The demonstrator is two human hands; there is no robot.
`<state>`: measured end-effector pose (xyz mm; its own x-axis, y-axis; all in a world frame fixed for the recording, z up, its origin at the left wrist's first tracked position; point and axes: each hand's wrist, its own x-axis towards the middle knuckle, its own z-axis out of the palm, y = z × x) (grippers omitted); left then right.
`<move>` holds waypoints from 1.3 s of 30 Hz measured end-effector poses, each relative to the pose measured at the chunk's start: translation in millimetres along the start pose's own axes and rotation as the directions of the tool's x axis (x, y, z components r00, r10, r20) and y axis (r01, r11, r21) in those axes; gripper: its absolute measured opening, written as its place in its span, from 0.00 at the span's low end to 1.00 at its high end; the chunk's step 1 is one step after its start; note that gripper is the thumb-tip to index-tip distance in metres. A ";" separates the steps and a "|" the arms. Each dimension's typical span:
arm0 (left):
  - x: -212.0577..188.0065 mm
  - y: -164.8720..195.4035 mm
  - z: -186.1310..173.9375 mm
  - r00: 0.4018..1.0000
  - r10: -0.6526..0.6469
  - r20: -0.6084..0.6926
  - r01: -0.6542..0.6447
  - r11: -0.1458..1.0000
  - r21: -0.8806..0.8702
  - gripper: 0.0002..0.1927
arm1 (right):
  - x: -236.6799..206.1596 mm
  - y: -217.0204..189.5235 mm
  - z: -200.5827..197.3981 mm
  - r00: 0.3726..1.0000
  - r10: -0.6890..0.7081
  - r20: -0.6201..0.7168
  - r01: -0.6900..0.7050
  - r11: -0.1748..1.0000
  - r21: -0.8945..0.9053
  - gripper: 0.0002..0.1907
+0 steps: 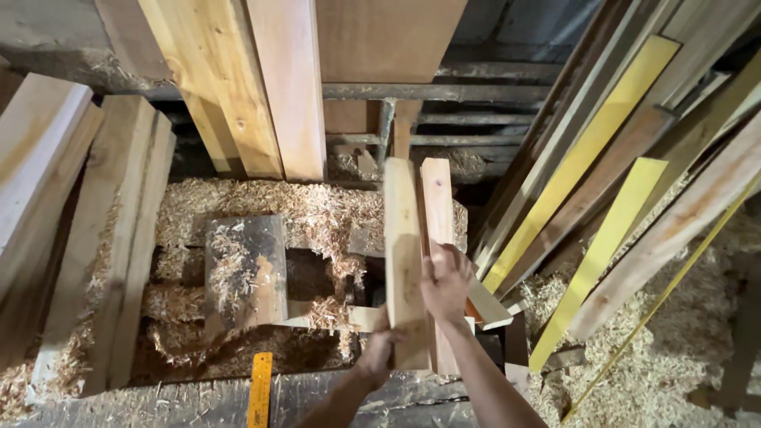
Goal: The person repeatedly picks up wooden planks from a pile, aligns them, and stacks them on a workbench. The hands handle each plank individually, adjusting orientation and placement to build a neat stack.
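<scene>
Pale wooden board [403, 261], upright, gripped near its lower end by left hand [379, 349], fingers curled closed round its edge. Second board [437, 210] just behind; right hand [446, 281] wrapped shut over it. Sawdust [317, 210] heaped beyond, orange ruler [259, 390] lower left.

Pretty evenly lit and sharp up front, murky shadows at the back, wide-angle bending at the edges.
</scene>
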<state>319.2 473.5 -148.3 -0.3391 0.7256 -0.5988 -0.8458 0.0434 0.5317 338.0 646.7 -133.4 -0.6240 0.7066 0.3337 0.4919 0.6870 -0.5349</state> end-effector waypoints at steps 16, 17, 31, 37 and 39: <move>89.6 17.9 -4.8 0.971 0.228 -0.075 -0.052 0.501 0.864 0.47 | 3.9 76.9 3.7 0.654 0.418 0.630 -0.688 0.676 0.265 0.24; 95.8 19.4 -2.2 0.979 0.142 -0.146 0.047 0.539 0.841 0.51 | 5.0 75.8 1.2 0.624 0.391 0.677 -0.710 0.646 0.281 0.24; 42.2 34.3 7.6 0.815 0.578 -0.044 -0.286 0.467 0.837 0.37 | 7.1 41.1 20.0 0.968 0.200 0.153 -0.248 0.858 0.450 0.15; -58.0 73.3 -5.4 0.451 0.892 0.019 -0.648 0.312 0.695 0.27 | -24.2 -81.6 -0.7 0.976 0.012 0.217 -0.161 0.712 0.684 0.12; -84.7 85.1 -16.8 0.488 0.865 -0.116 -0.653 0.450 0.609 0.22 | -36.4 -118.9 -2.0 0.941 0.013 0.338 -0.218 0.788 0.576 0.12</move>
<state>269.1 404.3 -62.4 -0.9450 0.3119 0.0979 0.0912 -0.0358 0.9952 303.4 539.6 -80.3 -0.7860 0.6166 0.0444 0.1739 0.2894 -0.9413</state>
